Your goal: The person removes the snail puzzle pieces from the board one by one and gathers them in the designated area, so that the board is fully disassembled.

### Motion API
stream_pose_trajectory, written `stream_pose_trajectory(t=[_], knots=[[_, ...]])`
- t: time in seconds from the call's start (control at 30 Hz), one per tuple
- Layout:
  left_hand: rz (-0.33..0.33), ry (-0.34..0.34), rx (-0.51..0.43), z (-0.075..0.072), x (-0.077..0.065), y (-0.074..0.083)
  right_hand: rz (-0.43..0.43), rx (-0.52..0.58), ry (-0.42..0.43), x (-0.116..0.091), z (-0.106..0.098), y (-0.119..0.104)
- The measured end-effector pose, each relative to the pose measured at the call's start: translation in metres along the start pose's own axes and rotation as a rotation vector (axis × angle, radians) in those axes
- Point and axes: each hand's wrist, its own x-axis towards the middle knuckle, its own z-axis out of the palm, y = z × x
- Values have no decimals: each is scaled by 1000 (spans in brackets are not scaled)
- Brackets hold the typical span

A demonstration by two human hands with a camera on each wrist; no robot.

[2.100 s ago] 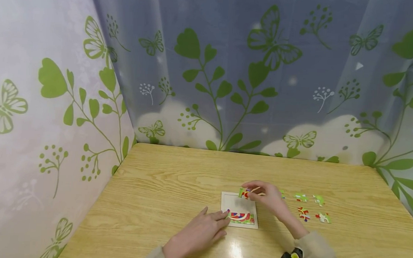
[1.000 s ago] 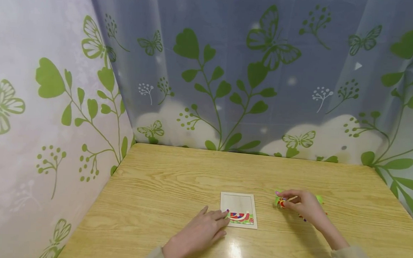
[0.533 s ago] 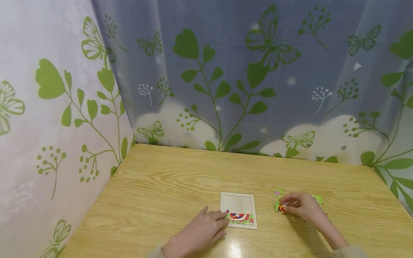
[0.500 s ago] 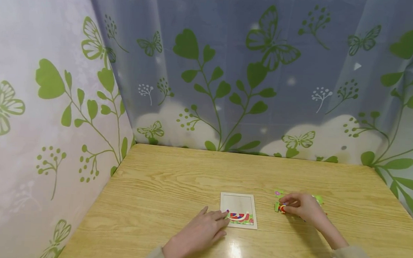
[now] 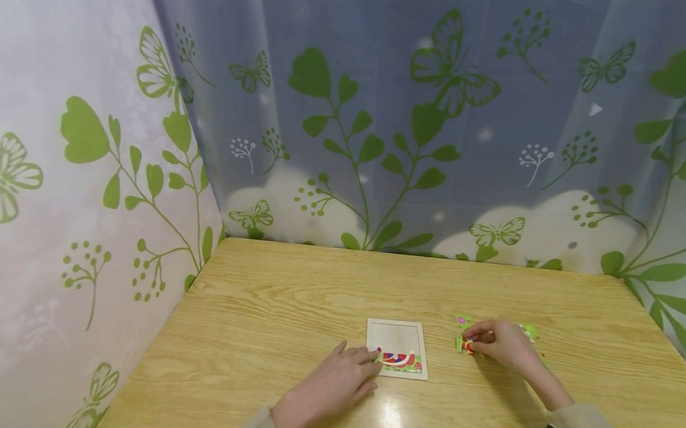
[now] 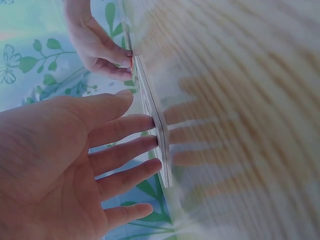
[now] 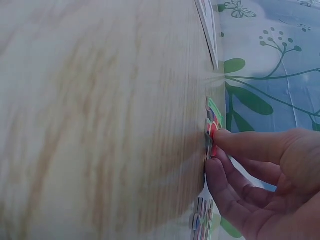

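My left hand (image 5: 336, 376) lies with straight fingers at the left edge of a light wooden puzzle tray (image 5: 396, 321). In the left wrist view, fingertips of that hand (image 6: 75, 155) touch the tray's edge (image 6: 159, 125). Colourful joined pieces (image 5: 396, 360) in red, blue and green fill the tray's front strip. To the right of the tray, my right hand (image 5: 504, 342) pinches a red and green puzzle piece (image 5: 467, 345) low at the tabletop. Thumb and fingers of this hand (image 7: 265, 175) meet on the piece (image 7: 215, 120) in the right wrist view.
A green piece with a pink flower (image 5: 461, 321) lies just behind the pinched one. Another green piece (image 5: 530, 331) shows past the right hand, which hides others. The wood-grain table (image 5: 294, 288) meets a leaf-printed curtain (image 5: 379, 177) at the back.
From over the tray, my right hand has carried the red and green puzzle piece rightward and down to the table among the loose pieces. My left hand has stayed at the tray.
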Motion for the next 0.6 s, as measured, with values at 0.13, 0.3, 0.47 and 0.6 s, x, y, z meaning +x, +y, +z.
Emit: stream_pose_trajectory(t=[0.13,0.3,0.47,0.6], knots=[[0,2,3,0,1,0,-7,-1,5,-1,1,0],[10,17,15,-1,2,0,-4,30,19,-1,0,-2],[11,16,29,-1,4,0,-10,42,50,-2,-2,-9],[27,42,49,-2,5,0,-14,50,70,-1,-2,-16]])
